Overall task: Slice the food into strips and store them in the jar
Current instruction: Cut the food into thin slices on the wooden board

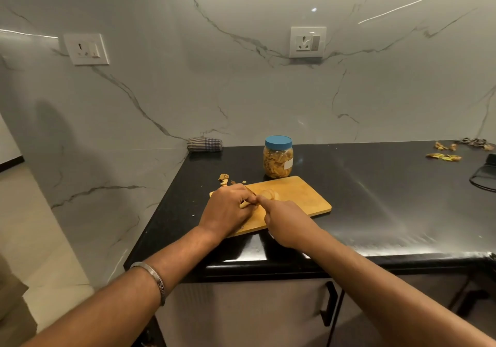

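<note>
Standing at the black counter [375,185], the person keeps both hands low on the wooden cutting board [300,193], where the left hand [228,209] has its fingers curled down on a pale piece of food [245,205]. The right hand [284,220] is closed around the handle of a knife [251,191], whose thin blade shows between the two hands, just beside some round pale slices [268,194]. The jar [278,160], closed with a blue lid and full of yellow strips, stands just behind the board, and small peels [224,179] lie near its left corner.
</note>
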